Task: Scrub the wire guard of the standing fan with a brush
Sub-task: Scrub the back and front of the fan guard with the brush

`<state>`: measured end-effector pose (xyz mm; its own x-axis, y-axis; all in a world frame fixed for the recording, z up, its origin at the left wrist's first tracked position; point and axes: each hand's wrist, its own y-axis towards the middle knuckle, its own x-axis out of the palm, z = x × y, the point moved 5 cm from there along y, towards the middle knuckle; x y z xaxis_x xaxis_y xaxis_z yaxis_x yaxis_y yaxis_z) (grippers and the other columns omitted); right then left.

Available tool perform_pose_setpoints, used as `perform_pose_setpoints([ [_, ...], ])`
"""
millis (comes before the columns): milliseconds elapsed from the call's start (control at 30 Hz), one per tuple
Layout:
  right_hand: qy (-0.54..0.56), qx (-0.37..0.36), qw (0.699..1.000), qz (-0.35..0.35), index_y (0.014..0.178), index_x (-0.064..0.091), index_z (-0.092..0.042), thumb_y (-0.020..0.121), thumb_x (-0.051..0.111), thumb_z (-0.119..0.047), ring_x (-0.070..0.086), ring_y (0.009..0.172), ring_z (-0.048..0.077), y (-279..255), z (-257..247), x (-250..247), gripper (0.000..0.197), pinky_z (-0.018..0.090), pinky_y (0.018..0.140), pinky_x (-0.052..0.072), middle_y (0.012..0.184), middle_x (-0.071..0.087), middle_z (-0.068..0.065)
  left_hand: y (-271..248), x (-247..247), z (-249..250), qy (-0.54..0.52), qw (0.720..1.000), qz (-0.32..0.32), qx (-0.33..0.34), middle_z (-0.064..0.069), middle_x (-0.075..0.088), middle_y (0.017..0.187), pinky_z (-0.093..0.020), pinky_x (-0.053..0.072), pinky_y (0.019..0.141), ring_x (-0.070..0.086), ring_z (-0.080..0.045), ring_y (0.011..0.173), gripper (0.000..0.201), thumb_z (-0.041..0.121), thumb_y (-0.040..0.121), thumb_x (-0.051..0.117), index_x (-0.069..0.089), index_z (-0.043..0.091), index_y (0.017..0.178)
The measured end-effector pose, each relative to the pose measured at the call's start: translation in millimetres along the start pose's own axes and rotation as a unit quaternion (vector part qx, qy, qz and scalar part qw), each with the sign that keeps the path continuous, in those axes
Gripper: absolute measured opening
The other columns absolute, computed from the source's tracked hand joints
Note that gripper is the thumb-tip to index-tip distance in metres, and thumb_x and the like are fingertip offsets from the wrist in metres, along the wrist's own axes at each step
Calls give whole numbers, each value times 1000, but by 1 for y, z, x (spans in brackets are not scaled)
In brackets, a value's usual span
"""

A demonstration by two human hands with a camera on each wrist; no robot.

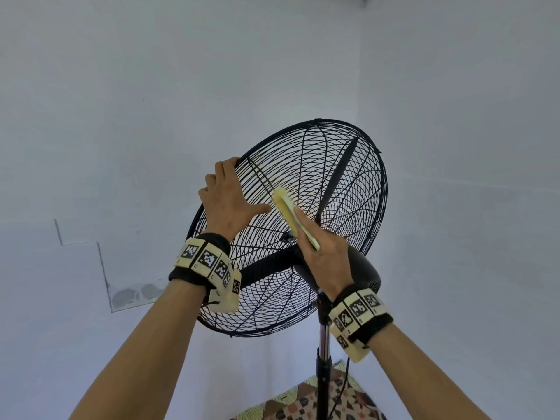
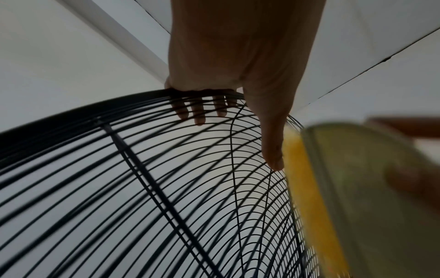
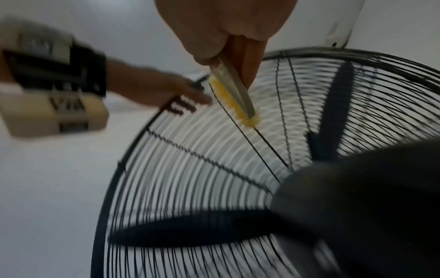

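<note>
The black standing fan is tilted upward, and its round wire guard (image 1: 348,165) faces me from behind. My left hand (image 1: 225,198) grips the guard's rim at the upper left, fingers curled over the edge (image 2: 200,111) and thumb stretched along the wires. My right hand (image 1: 325,256) holds a pale yellow brush (image 1: 286,212) with a finger laid along its back. The yellow bristles (image 3: 234,97) press on the rear guard wires (image 3: 190,169), just right of the left thumb. In the left wrist view the brush (image 2: 333,188) is blurred.
The dark motor housing (image 1: 363,268) sits right under my right wrist, above the chrome pole (image 1: 323,344). Black blades (image 3: 190,235) stand still inside the guard. A patterned cloth (image 1: 318,401) and a cable (image 1: 344,386) lie below. Pale walls meet in a corner behind the fan.
</note>
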<state>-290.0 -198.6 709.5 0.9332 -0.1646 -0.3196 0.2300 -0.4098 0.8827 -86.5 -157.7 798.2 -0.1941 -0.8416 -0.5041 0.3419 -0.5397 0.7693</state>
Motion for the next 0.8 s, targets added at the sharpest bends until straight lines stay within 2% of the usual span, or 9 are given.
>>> perform_pose_setpoints([
  [67, -29, -4, 999, 17, 146, 55, -20, 98, 64, -12, 72, 94, 24, -15, 13, -2, 49, 44, 86, 61, 111, 75, 13, 0, -1, 2, -2, 1000, -6, 1, -5, 42, 146, -52, 37, 100, 43, -33, 128, 117, 53, 60, 96, 33, 16, 151],
  [167, -20, -65, 994, 88, 142, 58, -10, 93, 71, -6, 58, 75, -2, -15, 2, -11, 51, 6, 72, 52, 99, 77, 7, -1, 0, 9, 7, 1000, -13, 8, -6, 41, 146, -52, 38, 100, 43, -33, 129, 118, 54, 60, 96, 31, 17, 152],
  [233, 12, -84, 989, 124, 141, 59, -9, 96, 69, -9, 56, 72, -12, -5, -11, -16, 47, 0, 71, 44, 105, 77, 6, -2, 0, 9, 14, 1000, -11, 9, -8, 41, 147, -54, 39, 101, 45, -34, 130, 119, 54, 60, 96, 31, 18, 153],
  [333, 18, -86, 992, 94, 145, 55, -14, 96, 69, -8, 57, 80, -16, -2, -12, -4, 51, 1, 76, 46, 112, 75, 7, -2, -3, 1, 23, 1000, -16, 2, -13, 45, 146, -56, 39, 104, 47, -37, 130, 121, 54, 58, 97, 30, 19, 153],
  [433, 0, 14, 997, 70, 146, 54, -21, 97, 68, -8, 62, 65, 8, -26, 18, 11, 53, 9, 63, 52, 89, 75, 5, -1, -5, -6, 22, 999, -27, 0, -14, 45, 144, -55, 40, 105, 46, -37, 130, 121, 56, 58, 96, 30, 19, 152],
  [500, -2, 56, 996, 71, 146, 55, -20, 98, 66, -10, 65, 62, 15, -40, 28, 12, 50, 18, 58, 55, 86, 72, 0, -1, -5, -6, 18, 999, -26, -2, -13, 44, 143, -55, 40, 104, 45, -36, 130, 121, 57, 57, 96, 30, 20, 152],
  [633, 26, 12, 990, 136, 142, 60, -14, 101, 61, -17, 63, 69, 9, -32, 2, 2, 41, 13, 63, 54, 91, 70, -1, -3, -2, 1, 10, 1000, -18, 5, -12, 44, 142, -54, 39, 103, 44, -34, 129, 119, 56, 58, 96, 31, 21, 151],
  [700, 27, -27, 991, 127, 145, 57, -13, 103, 60, -19, 66, 73, 10, -26, -7, 8, 43, 19, 66, 58, 97, 74, 5, -3, -1, 0, 10, 1000, -14, 3, -12, 44, 142, -54, 39, 103, 44, -34, 129, 118, 55, 59, 96, 30, 21, 151],
  [800, 25, 64, 992, 104, 147, 55, -20, 103, 58, -19, 67, 69, 14, -34, 10, 17, 44, 29, 65, 61, 93, 73, 5, -5, -3, -6, 8, 1000, -13, -2, -13, 44, 142, -54, 39, 103, 44, -34, 129, 119, 56, 59, 95, 30, 21, 152],
])
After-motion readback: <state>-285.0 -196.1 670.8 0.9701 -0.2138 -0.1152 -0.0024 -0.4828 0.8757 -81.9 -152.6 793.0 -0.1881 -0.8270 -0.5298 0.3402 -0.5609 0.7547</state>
